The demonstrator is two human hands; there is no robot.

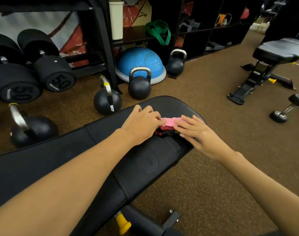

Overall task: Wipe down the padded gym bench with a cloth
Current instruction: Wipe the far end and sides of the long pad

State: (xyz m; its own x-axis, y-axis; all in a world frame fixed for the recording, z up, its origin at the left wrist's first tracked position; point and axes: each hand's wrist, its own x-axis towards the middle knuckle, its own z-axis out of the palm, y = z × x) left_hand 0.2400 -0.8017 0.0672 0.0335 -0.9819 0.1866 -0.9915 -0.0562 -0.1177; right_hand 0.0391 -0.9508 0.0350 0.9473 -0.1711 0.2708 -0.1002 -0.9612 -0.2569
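Observation:
A black padded gym bench (pixel 60 150) runs from the lower left toward the middle of the view. A folded pink cloth (pixel 169 122) lies on its far seat pad. My left hand (pixel 142 123) covers the cloth's left end with its fingers curled onto it. My right hand (pixel 199 133) lies flat on the cloth's right end, fingers straight. Most of the cloth is hidden under the two hands. A darker red edge shows beneath the pink part.
Several black kettlebells (pixel 139 84) stand on the brown floor just beyond the bench. Large 50 dumbbells (pixel 53 74) sit at the left, a blue half ball (pixel 142 60) by the black shelving. A second bench (pixel 278 53) and a small dumbbell (pixel 288 108) are at the right.

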